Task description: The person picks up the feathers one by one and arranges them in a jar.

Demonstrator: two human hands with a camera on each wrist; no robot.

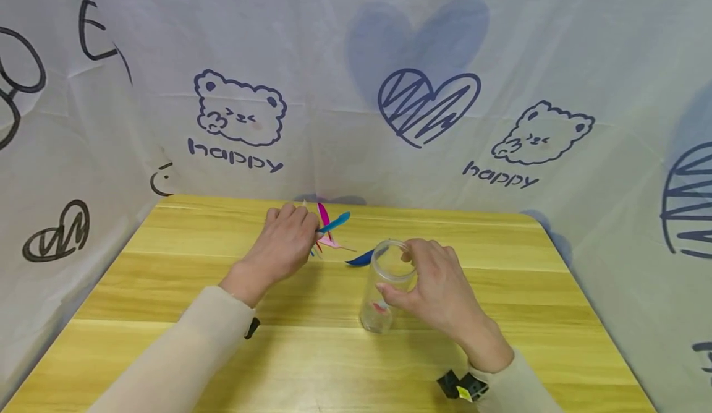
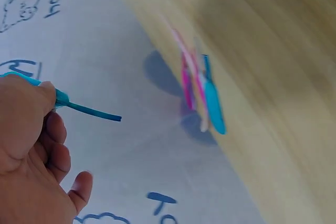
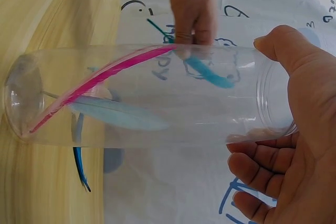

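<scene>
My left hand (image 1: 286,240) pinches a turquoise feather (image 1: 335,222) between thumb and fingers, its bare quill (image 2: 94,111) sticking out in the left wrist view. The feather is held above the table, left of the jar. My right hand (image 1: 442,286) grips a clear jar (image 1: 371,295) near its open mouth; the jar stands upright on the table. Through its wall in the right wrist view, a magenta feather (image 3: 115,72) leans along one side and a pale blue feather (image 3: 121,113) lies beside it.
Behind the left hand lies a small pile of feathers, with a magenta one (image 1: 324,213) and another turquoise one (image 2: 213,108). A dark blue feather (image 1: 360,258) lies just behind the jar. A printed white cloth (image 1: 334,141) hangs at the back of the wooden table (image 1: 311,363).
</scene>
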